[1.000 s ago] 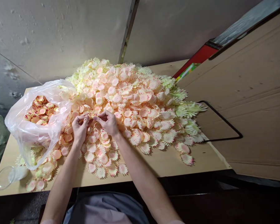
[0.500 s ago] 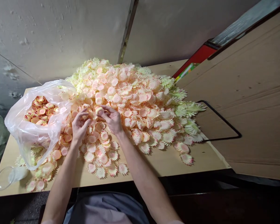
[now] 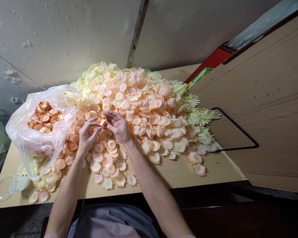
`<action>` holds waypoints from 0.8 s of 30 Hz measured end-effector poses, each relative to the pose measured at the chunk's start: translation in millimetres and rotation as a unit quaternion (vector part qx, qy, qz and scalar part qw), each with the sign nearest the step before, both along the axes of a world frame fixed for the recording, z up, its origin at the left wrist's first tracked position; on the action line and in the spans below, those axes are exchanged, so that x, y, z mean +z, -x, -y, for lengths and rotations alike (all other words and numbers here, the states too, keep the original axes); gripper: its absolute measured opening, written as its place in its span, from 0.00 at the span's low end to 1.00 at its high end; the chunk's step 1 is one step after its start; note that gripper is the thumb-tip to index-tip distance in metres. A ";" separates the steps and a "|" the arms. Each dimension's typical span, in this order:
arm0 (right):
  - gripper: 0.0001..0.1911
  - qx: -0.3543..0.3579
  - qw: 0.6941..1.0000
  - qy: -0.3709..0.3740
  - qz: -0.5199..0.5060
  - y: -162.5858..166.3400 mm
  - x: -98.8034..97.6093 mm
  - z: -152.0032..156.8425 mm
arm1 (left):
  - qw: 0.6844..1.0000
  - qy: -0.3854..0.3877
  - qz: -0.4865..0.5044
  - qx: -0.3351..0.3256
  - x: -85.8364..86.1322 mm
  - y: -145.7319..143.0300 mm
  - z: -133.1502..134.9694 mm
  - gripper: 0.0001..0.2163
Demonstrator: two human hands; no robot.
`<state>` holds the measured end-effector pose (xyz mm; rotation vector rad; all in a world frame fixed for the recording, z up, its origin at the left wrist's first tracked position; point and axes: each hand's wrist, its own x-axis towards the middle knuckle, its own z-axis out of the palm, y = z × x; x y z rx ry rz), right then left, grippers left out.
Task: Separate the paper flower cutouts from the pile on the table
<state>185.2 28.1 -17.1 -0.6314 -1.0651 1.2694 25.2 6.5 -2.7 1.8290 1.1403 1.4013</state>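
A small artificial flower layer [image 3: 103, 122], pale with reddish petal tips, is between my two hands above the heap. The fingertips and thumb of my left hand [image 3: 88, 134] come together at its left edge, closed on it. My right hand [image 3: 119, 128] is beside it on the right, fingers stretched out and parted, thumb close to the piece; whether the thumb touches cannot be made out. Beneath and behind both hands spreads a large heap of pink and cream flower layers [image 3: 141, 99], with greener ones at its far and right edges.
A translucent plastic bag [image 3: 22, 138] at the left holds darker red-tipped flower layers [image 3: 44, 117]. A clear cup [image 3: 6, 189] lies near the table's [image 3: 181, 177] front left corner. At the right stand a cardboard sheet [image 3: 270, 125] and a bent black metal bar [image 3: 235, 124].
My left hand has moved slightly right and its fingers have closed toward the flower layer. My right hand's fingers have opened from their pinch, and the piece sits a little lower.
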 end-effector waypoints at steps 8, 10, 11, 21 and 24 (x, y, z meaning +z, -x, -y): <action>0.20 0.015 1.000 0.015 -0.003 0.0 3.6 1.9 | 0.995 0.039 0.087 -0.026 -1.5 -3.6 1.7 0.10; 0.17 0.009 1.000 0.005 0.003 0.3 2.7 1.3 | 0.996 0.026 0.083 -0.003 -2.5 -2.8 1.3 0.10; 0.16 0.003 1.000 0.000 0.008 0.5 2.0 1.1 | 0.996 0.025 0.090 0.003 -3.7 -2.6 1.1 0.11; 0.11 0.003 0.998 0.033 0.055 0.8 -2.4 2.9 | 0.998 0.015 0.064 -0.014 -9.2 1.3 -3.9 0.23; 0.12 0.010 0.997 0.039 0.059 0.7 -1.0 3.1 | 0.999 0.010 0.027 -0.019 -6.5 2.2 -3.6 0.19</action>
